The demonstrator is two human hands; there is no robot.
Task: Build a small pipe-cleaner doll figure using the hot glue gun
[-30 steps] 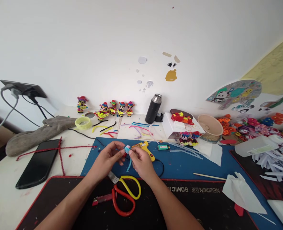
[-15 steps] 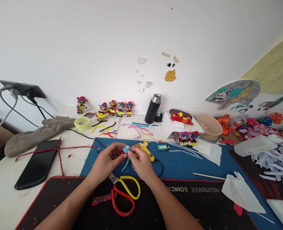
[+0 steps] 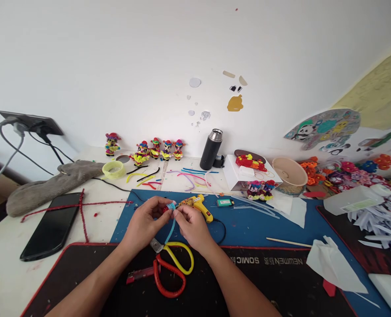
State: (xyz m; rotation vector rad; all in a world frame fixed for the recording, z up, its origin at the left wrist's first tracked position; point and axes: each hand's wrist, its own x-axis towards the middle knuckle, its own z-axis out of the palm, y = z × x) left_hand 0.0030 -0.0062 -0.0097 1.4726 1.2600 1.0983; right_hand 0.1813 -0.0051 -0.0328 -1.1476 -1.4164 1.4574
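My left hand [image 3: 146,219] is closed around a small red and blue fuzzy piece [image 3: 171,206], which its fingers partly cover. A light blue pipe cleaner [image 3: 170,232] is wrapped on that piece, and its loose tail hangs below my fingertips. My right hand [image 3: 192,225] pinches the blue pipe cleaner close against the piece. Just beneath both hands lie scissors [image 3: 170,293] with one red and one yellow handle. Behind my right hand rests a yellow glue gun [image 3: 202,209] on the blue mat [image 3: 244,229].
Finished pipe-cleaner dolls [image 3: 142,154] stand along the wall. A black thermos [image 3: 211,152] is behind the mat, with a white box [image 3: 231,174] beside it. To the left lie a phone [image 3: 54,226] and red pipe cleaners [image 3: 83,220]. Paper strips [image 3: 380,224] pile up at right.
Both hands have shifted slightly to the left, and my right fingertips have drawn in closer to the piece. The blue tail now hangs a little lower and further left.
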